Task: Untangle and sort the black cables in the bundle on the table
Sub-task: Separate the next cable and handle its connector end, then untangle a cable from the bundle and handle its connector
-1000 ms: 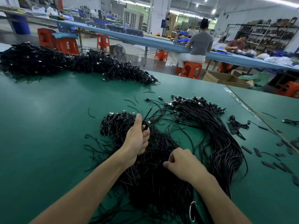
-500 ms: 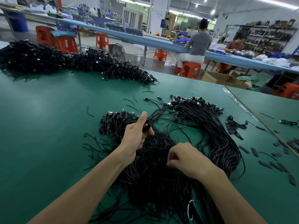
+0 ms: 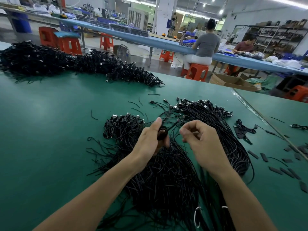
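Since the frame half a second back, our right hand (image 3: 200, 140) has lifted off the bundle (image 3: 163, 177) and come up level with our left hand (image 3: 150, 140). The view has also tipped slightly upward.

Left hand: thumb raised, pinching a small cable loop (image 3: 162, 132) against the fingers, just above the tangle.

Right hand: fingers curled and motion-blurred. We cannot tell whether they pinch a strand or close on nothing.

The bundle lies on the green table (image 3: 50, 139) directly beneath both forearms. A clump of plug ends (image 3: 123, 125) lies at its far left, and a combed sheaf (image 3: 221, 129) curves along its right side.

We judge the step in hand to be isolating one cable, with the left hand keeping its end and the right about to draw its length free. The next move calls for a steady pull along the strand, away from the tangle, then laying the cable beside the sheaf with its plug aligned. Most of the bundle appears unsorted.
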Demonstrator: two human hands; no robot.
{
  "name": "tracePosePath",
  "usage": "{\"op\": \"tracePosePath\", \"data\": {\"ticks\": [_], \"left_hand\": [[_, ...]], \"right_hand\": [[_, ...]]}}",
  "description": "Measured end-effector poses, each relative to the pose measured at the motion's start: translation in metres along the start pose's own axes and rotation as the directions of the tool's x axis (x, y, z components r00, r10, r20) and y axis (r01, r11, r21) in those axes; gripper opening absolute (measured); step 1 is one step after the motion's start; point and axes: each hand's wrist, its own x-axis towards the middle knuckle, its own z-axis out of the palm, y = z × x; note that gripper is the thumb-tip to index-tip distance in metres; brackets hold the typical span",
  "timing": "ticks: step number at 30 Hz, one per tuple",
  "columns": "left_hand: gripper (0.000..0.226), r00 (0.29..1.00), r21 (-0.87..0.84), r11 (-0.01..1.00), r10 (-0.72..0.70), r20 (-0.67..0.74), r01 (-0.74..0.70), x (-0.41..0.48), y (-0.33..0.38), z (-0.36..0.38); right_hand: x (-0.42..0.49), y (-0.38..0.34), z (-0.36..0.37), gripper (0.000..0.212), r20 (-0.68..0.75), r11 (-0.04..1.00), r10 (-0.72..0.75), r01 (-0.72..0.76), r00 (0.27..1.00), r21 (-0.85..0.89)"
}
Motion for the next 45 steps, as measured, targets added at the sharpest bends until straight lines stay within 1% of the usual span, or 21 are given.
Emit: {"op": "tracePosePath", "data": {"ticks": [1,3,6,8,10,12,16,19,22,25,27,29,31,33,35,36,37,39,41,43,45], "left_hand": [[0.073,0.999,-0.015,1.000,0.010,0.035,-0.010,0.000,0.001,0.002],[0.059,0.996,-0.074,0.997,0.028,0.085,-0.021,0.000,0.001,0.002],[0.034,0.989,-0.163,0.986,0.059,0.132,-0.037,0.000,0.001,0.000],[0.026,0.981,-0.178,0.980,0.113,0.159,-0.084,-0.002,0.001,0.000],[0.029,0.965,-0.209,0.965,0.198,0.174,-0.160,-0.005,0.002,0.001],[0.034,0.955,-0.244,0.946,0.254,0.154,-0.213,-0.007,0.004,0.003],[0.041,0.971,-0.234,0.947,0.235,0.038,-0.220,-0.006,0.007,0.005],[0.045,0.968,-0.205,0.947,0.248,-0.024,-0.248,-0.009,0.009,0.009],[0.051,0.971,-0.236,0.943,0.219,-0.093,-0.236,-0.012,0.012,0.013],[0.053,0.957,-0.214,0.934,0.270,-0.106,-0.287,-0.013,0.013,0.015],[0.053,0.950,-0.200,0.930,0.293,-0.108,-0.310,-0.012,0.013,0.014],[0.058,0.946,-0.174,0.934,0.288,-0.151,-0.312,-0.010,0.011,0.013],[0.067,0.938,-0.120,0.945,0.274,-0.211,-0.303,-0.007,0.008,0.010],[0.077,0.946,-0.053,0.965,0.238,-0.219,-0.255,-0.005,0.005,0.007],[0.077,0.968,-0.030,0.987,0.152,-0.200,-0.161,-0.002,0.003,0.005],[0.071,0.977,-0.039,0.994,0.091,-0.191,-0.100,0.000,0.002,0.004],[0.067,0.985,-0.064,0.997,0.021,-0.172,-0.032,0.001,0.002,0.003],[0.062,0.991,-0.113,0.988,-0.114,-0.066,0.106,0.003,0.002,0.002],[0.056,0.969,-0.103,0.965,-0.233,0.080,0.241,0.001,0.001,-0.001],[0.054,0.914,-0.045,0.931,-0.346,0.212,0.363,-0.003,0.001,-0.006],[0.053,0.865,0.006,0.903,-0.414,0.283,0.430,-0.007,0.001,-0.009]], "right_hand": [[-0.001,-0.003,0.003,0.014,-0.010,1.000,-0.029,0.029,1.000,0.003],[-0.003,-0.007,0.006,0.016,0.003,0.993,-0.101,0.101,0.995,-0.056],[-0.005,-0.013,0.005,0.012,0.033,0.958,-0.194,0.197,0.980,-0.210],[-0.006,-0.016,0.005,0.009,0.080,0.917,-0.250,0.262,0.965,-0.301],[-0.007,-0.018,0.005,0.013,0.130,0.892,-0.286,0.313,0.949,-0.327],[-0.008,-0.021,0.005,0.016,0.126,0.894,-0.302,0.327,0.945,-0.306],[-0.010,-0.022,0.004,0.017,0.008,0.947,-0.254,0.251,0.967,-0.200],[-0.012,-0.026,0.009,0.020,0.015,0.957,-0.230,0.229,0.973,-0.181],[-0.015,-0.028,0.014,0.026,-0.004,0.975,-0.186,0.184,0.983,-0.123],[-0.016,-0.029,0.019,0.023,-0.015,0.978,-0.157,0.153,0.987,-0.140],[-0.017,-0.031,0.021,0.028,-0.020,0.977,-0.158,0.154,0.987,-0.151],[-0.017,-0.032,0.024,0.024,-0.005,0.969,-0.159,0.155,0.987,-0.191],[-0.019,-0.029,0.028,0.018,0.045,0.951,-0.165,0.171,0.985,-0.257],[-0.020,-0.025,0.030,0.016,0.086,0.918,-0.186,0.204,0.979,-0.339],[-0.021,-0.023,0.030,0.016,0.125,0.861,-0.243,0.273,0.962,-0.428],[-0.022,-0.022,0.030,0.014,0.161,0.811,-0.288,0.330,0.944,-0.483],[-0.023,-0.021,0.030,0.011,0.209,0.737,-0.335,0.393,0.919,-0.549],[-0.026,-0.019,0.030,0.007,0.294,0.588,-0.394,0.485,0.871,-0.648],[-0.026,-0.018,0.028,0.012,0.357,0.472,-0.449,0.557,0.819,-0.684],[-0.024,-0.018,0.023,0.012,0.428,0.386,-0.501,0.637,0.752,-0.667],[-0.021,-0.020,0.019,0.014,0.477,0.370,-0.507,0.681,0.718,-0.632]]}}
